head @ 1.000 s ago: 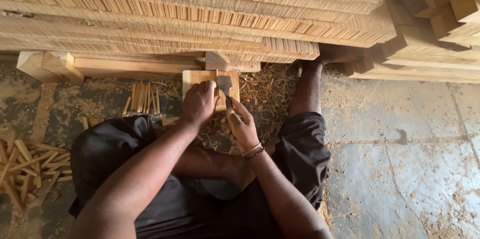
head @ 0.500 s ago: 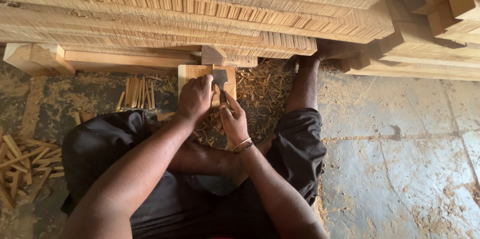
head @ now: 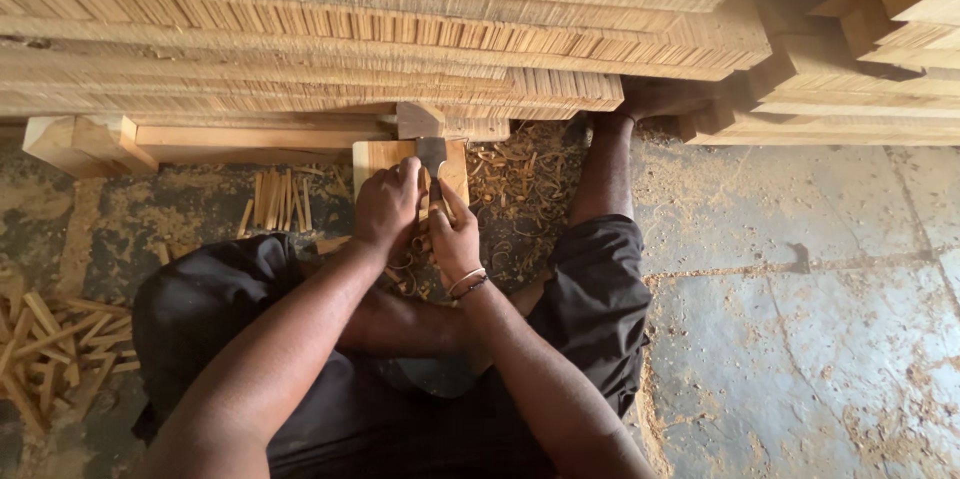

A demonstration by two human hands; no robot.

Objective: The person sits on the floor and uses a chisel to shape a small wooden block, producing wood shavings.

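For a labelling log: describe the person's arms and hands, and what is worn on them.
Both forearms are bare, with no sleeves in view and no gloves. The right hand has thin bangles at its wrist, one pale and one dark. The left hand and its wrist carry nothing.

Stacked planks (head: 400, 29) overhang and wall off the far side, just beyond the wood block (head: 378, 155); loose sticks (head: 278, 201) lie left; stone floor (head: 800, 339) right gives open passage.
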